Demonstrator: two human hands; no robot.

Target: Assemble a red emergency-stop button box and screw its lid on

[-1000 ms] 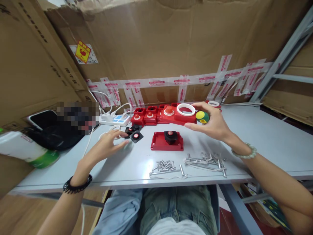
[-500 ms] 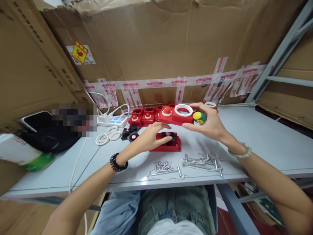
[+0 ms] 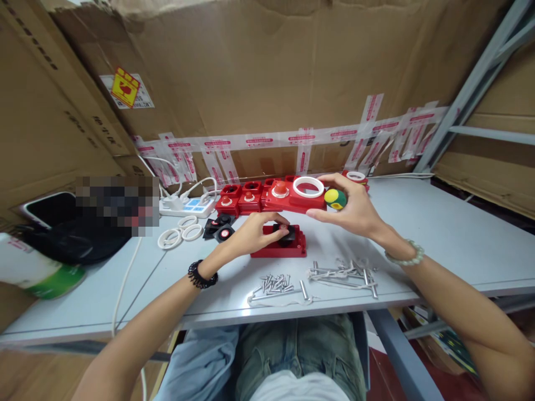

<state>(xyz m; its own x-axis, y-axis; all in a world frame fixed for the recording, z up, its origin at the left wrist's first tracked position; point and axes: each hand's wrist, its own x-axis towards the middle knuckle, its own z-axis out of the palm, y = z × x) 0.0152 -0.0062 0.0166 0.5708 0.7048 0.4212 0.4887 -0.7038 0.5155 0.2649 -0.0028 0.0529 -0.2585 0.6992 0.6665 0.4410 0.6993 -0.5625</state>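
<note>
My left hand [image 3: 261, 231] has its thumb and fingers closed around a black square part [image 3: 287, 236] with a reddish centre. That part sits in the open red base box [image 3: 271, 250] on the table. Up and to the right, my right hand [image 3: 355, 206] grips a red housing cover [image 3: 298, 203] by its right end, tilted above the table. The cover carries a red dome button [image 3: 280, 190] and a white ring [image 3: 308, 187]. A green and yellow screwdriver handle [image 3: 335, 199] is tucked in the same hand; its shaft is hidden.
Several red housings [image 3: 228, 200] line the back, near a white power strip [image 3: 188, 207]. Loose white rings [image 3: 169, 238] and black parts [image 3: 224, 234] lie left. Small screws [image 3: 276, 283] and longer bolts [image 3: 345, 272] are near the front edge. A cardboard box [image 3: 259, 72] stands behind.
My left hand's fingers have closed in on the black part in the base box. My right hand still holds the cover and screwdriver. The whole view has shifted slightly.
</note>
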